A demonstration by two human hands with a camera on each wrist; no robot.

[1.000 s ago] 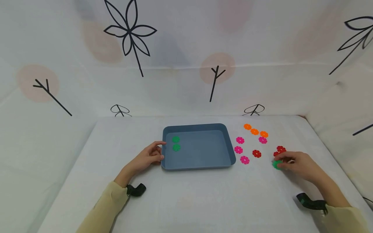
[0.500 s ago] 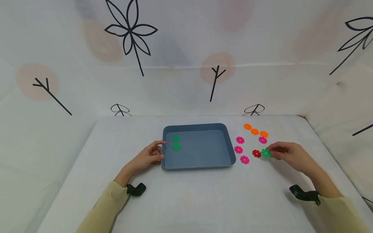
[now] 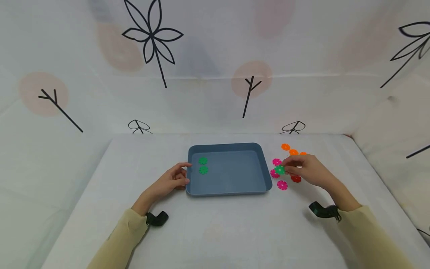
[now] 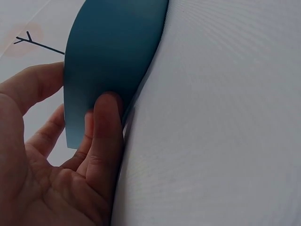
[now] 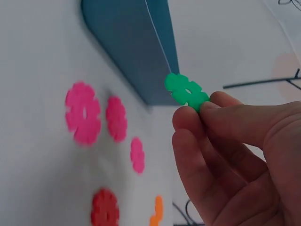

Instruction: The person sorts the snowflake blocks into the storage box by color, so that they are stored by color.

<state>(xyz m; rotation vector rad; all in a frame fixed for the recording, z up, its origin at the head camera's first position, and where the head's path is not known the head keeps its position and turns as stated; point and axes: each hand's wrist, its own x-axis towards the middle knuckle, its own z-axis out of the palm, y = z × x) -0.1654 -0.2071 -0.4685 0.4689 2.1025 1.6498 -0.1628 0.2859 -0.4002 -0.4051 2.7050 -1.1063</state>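
My left hand [image 3: 173,178] holds the left end of a blue-grey tray [image 3: 231,193]. Its index finger reaches over the rim, and the thumb [image 4: 106,117] lies against the outer wall. Two green flower-shaped discs [image 3: 203,160] lie inside the tray near its left side. Between thumb and index finger, my right hand [image 3: 310,170] pinches another green flower-shaped disc [image 5: 186,90]. That disc is above the table, just right of the tray, over pink flower discs [image 5: 83,113].
Right of the tray lie several pink discs, a red disc [image 3: 296,179] and orange discs [image 3: 285,147]. My right hand partly covers this group. A white cloth [image 3: 215,231] covers the table, and a patterned cloth wall [image 3: 208,104] stands behind it.
My right hand has carried the green disc left and away from me, from beside the red discs to the pink ones near the tray. The left hand and tray stay in place.
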